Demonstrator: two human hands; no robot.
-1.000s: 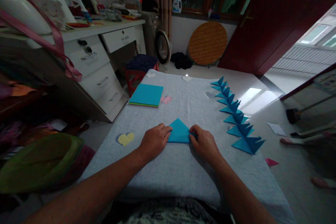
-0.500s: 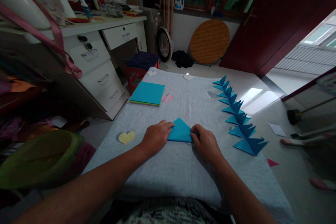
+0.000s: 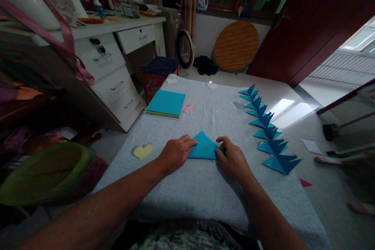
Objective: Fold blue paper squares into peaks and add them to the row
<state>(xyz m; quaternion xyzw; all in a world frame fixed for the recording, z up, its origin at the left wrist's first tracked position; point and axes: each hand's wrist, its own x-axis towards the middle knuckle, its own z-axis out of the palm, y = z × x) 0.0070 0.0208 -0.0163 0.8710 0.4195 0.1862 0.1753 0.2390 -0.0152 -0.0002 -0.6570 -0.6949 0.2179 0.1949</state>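
Observation:
A blue origami paper [image 3: 204, 148], folded into a triangle with its tip pointing away from me, lies on the cloth-covered table [image 3: 181, 195]. My left hand [image 3: 178, 150] grips its left corner, fingers together and pressed on the paper. At the right corner, my right hand [image 3: 233, 159] holds the edge, its thumb on the paper and the index finger arched above. The right corner is partly hidden by these fingers. A row of several folded blue paper pieces [image 3: 274, 146] stands to the right of my right hand. Beyond my left hand rests a stack of square paper [image 3: 166, 102], blue on top.
A white desk [image 3: 109, 74] with drawers stands at the left, and a red stool [image 3: 150, 86] sits behind the table. A green-lined bin [image 3: 49, 172] is on the left floor. Farther back are a washing machine [image 3: 184, 49] with its door ajar and a round wooden board [image 3: 236, 45].
My right index finger has lifted away from the thumb at the right corner. My left fingers have slid slightly inward over the paper. The whole view has shifted a little.

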